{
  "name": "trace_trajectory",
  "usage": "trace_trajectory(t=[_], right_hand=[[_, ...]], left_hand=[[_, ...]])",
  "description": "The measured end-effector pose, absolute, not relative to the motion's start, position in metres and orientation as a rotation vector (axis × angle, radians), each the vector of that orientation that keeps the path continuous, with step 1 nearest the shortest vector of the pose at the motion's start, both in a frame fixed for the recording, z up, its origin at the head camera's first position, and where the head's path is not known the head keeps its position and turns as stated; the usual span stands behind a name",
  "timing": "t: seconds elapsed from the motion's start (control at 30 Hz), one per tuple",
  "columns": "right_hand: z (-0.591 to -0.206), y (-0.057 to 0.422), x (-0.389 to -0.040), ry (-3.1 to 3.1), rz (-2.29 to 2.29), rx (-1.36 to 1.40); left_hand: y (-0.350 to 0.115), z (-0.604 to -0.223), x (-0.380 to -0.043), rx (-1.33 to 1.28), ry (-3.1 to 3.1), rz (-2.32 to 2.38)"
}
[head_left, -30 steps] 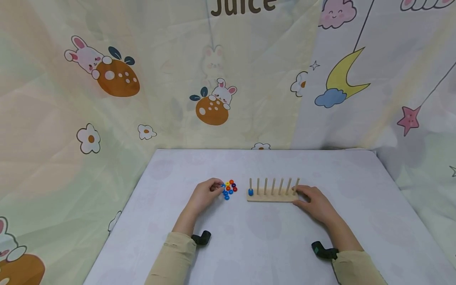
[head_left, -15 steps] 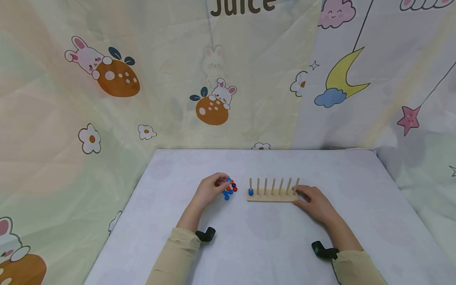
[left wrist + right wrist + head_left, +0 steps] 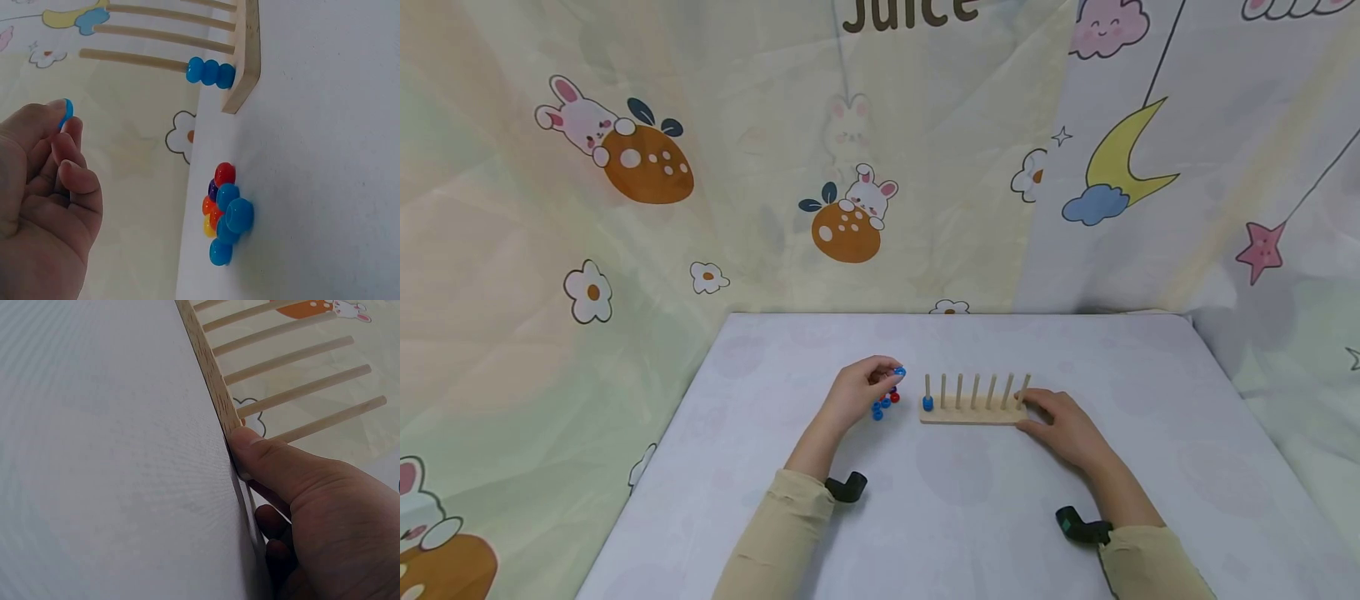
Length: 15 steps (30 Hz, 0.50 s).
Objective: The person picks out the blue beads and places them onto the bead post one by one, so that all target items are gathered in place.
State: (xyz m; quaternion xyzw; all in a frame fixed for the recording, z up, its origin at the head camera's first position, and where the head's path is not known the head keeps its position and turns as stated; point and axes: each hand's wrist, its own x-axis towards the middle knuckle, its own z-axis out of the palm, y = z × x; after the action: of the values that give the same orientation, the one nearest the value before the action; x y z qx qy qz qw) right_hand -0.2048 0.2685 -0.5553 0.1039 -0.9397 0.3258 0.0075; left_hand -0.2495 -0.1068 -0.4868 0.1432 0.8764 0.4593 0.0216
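Between thumb and fingertip my left hand (image 3: 859, 390) pinches a blue bead (image 3: 899, 372), held up above the table and left of the wooden peg board (image 3: 973, 419). In the left wrist view the same blue bead (image 3: 67, 114) shows as a thin edge at the fingertips. The board carries several upright pegs. Its leftmost peg bears three stacked blue beads (image 3: 210, 72); the other pegs in sight are bare. My right hand (image 3: 1063, 423) grips the board's right end, with the thumb (image 3: 250, 440) on its near edge.
Below my left hand lies a small cluster of loose beads (image 3: 239, 215), blue, red, orange, yellow and dark purple. The table (image 3: 970, 517) has a pale cloth; a printed curtain (image 3: 737, 208) hangs behind it.
My left hand has lifted the blue bead from the cluster and moved it right and away from me, toward the board. My right hand and the board have stayed put.
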Motion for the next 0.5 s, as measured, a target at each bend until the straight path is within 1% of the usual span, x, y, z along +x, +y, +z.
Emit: trace_trajectory(t=[0.3,0.5], right_hand=[[-0.553,0.268,-0.205,-2.937,1.023,0.325],[-0.554,0.268,-0.205,-2.943,1.018,0.328]], left_hand=[[-0.091,-0.475,-0.249,0.481,2.692,1.405],[-0.081,-0.475,-0.25,0.519,2.656,1.415]])
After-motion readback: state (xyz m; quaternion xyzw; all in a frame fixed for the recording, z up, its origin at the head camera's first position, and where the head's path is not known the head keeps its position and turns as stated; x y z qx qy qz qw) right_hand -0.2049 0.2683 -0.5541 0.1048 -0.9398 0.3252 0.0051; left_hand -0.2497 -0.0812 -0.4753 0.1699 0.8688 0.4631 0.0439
